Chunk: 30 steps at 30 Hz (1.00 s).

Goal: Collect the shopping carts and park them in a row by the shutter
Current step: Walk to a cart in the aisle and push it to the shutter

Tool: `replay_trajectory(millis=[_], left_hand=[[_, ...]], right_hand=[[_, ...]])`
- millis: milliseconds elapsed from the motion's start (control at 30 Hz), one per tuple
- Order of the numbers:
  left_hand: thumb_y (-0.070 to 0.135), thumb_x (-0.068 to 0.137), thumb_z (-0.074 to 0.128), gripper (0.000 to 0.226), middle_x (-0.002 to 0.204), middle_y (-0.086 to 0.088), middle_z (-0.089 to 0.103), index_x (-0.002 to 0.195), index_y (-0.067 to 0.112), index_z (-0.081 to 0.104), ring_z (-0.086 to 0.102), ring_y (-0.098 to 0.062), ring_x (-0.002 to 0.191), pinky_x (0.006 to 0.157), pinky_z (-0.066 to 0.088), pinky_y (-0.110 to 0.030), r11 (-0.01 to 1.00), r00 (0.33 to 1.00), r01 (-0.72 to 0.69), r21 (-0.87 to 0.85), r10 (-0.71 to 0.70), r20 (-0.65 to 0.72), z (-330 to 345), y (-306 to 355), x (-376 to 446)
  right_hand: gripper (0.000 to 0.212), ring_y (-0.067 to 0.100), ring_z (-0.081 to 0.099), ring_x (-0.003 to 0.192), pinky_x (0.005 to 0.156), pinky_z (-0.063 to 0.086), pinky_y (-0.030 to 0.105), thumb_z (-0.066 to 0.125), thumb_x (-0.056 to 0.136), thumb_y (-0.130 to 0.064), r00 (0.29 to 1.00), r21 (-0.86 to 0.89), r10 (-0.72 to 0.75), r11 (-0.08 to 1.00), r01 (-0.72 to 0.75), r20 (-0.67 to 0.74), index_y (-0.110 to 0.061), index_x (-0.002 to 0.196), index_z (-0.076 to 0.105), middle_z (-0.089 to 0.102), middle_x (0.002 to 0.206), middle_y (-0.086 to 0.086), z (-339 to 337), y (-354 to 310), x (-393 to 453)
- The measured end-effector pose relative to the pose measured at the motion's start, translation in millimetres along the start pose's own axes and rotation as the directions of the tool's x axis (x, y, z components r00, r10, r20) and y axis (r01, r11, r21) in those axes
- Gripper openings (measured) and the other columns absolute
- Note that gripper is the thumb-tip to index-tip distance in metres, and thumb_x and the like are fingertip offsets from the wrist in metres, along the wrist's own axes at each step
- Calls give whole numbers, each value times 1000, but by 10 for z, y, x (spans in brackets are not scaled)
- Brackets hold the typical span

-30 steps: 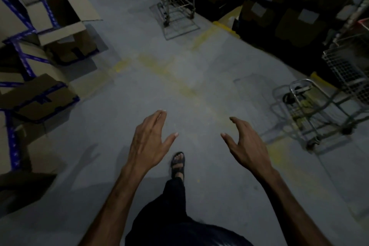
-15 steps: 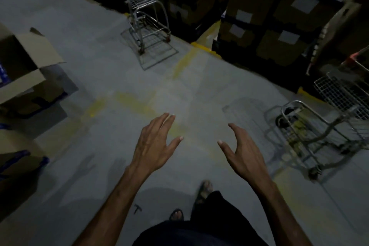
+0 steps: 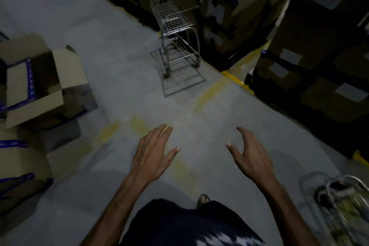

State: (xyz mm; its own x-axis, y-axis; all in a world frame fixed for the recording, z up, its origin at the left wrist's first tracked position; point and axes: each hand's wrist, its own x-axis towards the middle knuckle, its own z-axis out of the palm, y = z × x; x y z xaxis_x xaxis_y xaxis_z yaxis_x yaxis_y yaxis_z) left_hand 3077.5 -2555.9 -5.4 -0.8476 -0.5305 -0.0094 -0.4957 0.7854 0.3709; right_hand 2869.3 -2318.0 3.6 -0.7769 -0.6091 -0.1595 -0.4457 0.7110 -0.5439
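Dim warehouse aisle, view from head cam down at grey floor (image 3: 119,78) w/ faded yellow lines. Left hand (image 3: 151,156) & right hand (image 3: 251,160) held out low at 6 o'clock, fingers spread, grip released, holding nothing. Wire shopping cart (image 3: 175,18) stands upright at 12 o'clock, beside stacked cardboard boxes (image 3: 235,6). Second cart (image 3: 343,201), blurred, at 4 o'clock. Open box (image 3: 46,88) at 9 o'clock.
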Motion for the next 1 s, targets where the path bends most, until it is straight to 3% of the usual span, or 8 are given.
replay_trajectory(millis=[100, 267, 533, 733, 833, 1000], left_hand=[[67, 99, 45, 77, 165, -5, 45, 160, 20, 46, 43, -26, 149, 117, 38, -47, 997, 997, 62, -47, -64, -42, -47, 41, 584], [70, 98, 39, 80, 168, -2, 40, 162, 23, 43, 39, -25, 152, 120, 36, -47, 993, 995, 96, -68, -95, 9, 136, -74, 1548], [68, 99, 43, 78, 165, -6, 45, 160, 20, 46, 44, -28, 149, 116, 39, -49, 999, 1000, 6, -37, -5, 26, 5, -371, 3732], [67, 99, 42, 78, 163, -8, 47, 159, 19, 46, 45, -29, 147, 114, 41, -49, 988, 988, -151, 12, 151, 19, -310, -350, 5439], [61, 100, 52, 73, 162, -7, 48, 159, 18, 47, 44, -27, 147, 115, 40, -47, 984, 984, -176, -6, 175, -26, -408, -233, 6073], [56, 101, 62, 71, 161, -4, 49, 160, 19, 46, 44, -24, 146, 114, 40, -42, 988, 987, -155, 17, 155, -45, -310, -252, 6834]], right_hand=[[68, 26, 41, 148, 113, 41, 46, 56, 104, -51, 998, -58, -61, 996, 62, 30, -21, 161, 35, 41, 164, 3, -224, -108, 814], [69, 25, 40, 149, 115, 39, 43, 58, 104, -51, 996, -80, -79, 993, 83, 51, -20, 161, 36, 42, 164, 2, -331, -205, 1911], [73, 21, 34, 153, 120, 34, 41, 53, 104, -56, 998, -68, -33, 997, 37, 58, -24, 164, 29, 35, 168, 1, -444, -403, 3596], [73, 20, 32, 155, 121, 35, 44, 54, 104, -56, 999, -8, -12, 1000, 12, -43, -25, 165, 29, 33, 169, -3, -810, -681, 4835], [72, 19, 31, 155, 122, 34, 44, 54, 104, -56, 997, 32, -1, 999, 3, -80, -25, 164, 30, 34, 169, -3, -934, -715, 5355], [73, 19, 28, 156, 122, 32, 43, 52, 104, -58, 999, 40, -42, 998, 42, -3, -27, 165, 27, 31, 170, -3, -983, -636, 6360]])
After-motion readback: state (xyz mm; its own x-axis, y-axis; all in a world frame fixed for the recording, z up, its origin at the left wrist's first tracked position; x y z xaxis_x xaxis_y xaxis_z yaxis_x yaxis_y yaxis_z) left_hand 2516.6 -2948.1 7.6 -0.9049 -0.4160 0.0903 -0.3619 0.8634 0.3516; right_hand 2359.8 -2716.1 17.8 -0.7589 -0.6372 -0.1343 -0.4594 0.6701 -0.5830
